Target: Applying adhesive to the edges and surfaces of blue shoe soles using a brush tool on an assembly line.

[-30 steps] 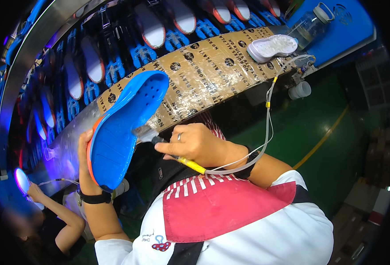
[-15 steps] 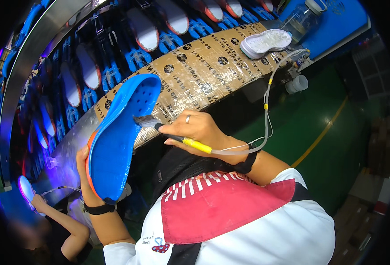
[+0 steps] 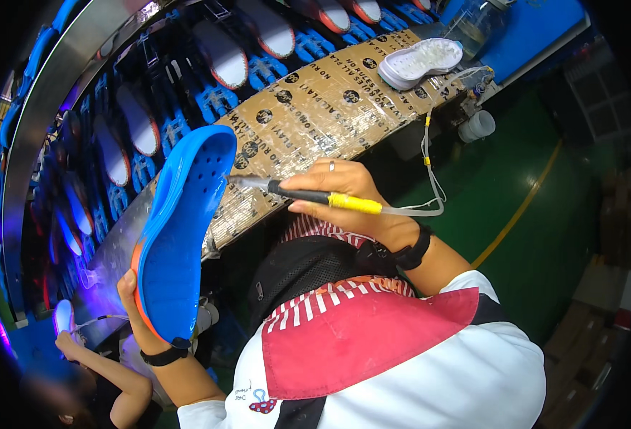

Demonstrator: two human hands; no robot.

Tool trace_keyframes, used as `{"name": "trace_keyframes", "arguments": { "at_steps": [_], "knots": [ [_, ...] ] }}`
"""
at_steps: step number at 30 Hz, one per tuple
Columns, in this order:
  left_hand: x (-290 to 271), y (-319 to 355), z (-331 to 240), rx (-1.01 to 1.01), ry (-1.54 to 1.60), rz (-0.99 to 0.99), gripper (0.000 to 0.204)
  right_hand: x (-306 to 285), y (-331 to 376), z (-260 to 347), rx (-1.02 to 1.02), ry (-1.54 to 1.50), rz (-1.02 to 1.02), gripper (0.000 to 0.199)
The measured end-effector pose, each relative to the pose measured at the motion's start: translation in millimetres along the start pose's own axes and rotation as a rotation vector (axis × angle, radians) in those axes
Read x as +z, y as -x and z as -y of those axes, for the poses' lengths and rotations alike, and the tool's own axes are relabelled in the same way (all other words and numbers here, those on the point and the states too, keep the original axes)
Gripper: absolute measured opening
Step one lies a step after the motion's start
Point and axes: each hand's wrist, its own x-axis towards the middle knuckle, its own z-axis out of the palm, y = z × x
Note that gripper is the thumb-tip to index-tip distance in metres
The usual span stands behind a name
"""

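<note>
The right hand pinches a slim brush tool with a black and yellow handle, its tip touching the edge of the blue shoe sole at nine o'clock from the knuckles. The left hand grips that sole from beneath, holding it upright. At twelve o'clock runs a taped cardboard ledge, with a white sole at one o'clock.
</note>
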Motion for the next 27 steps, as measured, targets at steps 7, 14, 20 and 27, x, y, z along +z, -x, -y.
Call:
{"name": "trace_keyframes", "arguments": {
  "at_steps": [7,14,20,27],
  "knots": [
    [17,8,2,-0.015,-0.016,-0.003,0.071,-5,-7,3,-0.115,0.046,-0.019,0.033],
    [-8,-4,6,-0.017,0.033,0.165,0.069,10,-6,-3,-0.204,-0.063,0.066,0.035],
    [-21,-16,3,0.061,0.079,0.287,0.065,18,2,4,-0.292,0.015,0.201,0.027],
    [-23,-17,-1,0.044,0.038,0.197,0.067,0,-3,6,-0.208,-0.033,-0.016,0.031]
  ]
}}
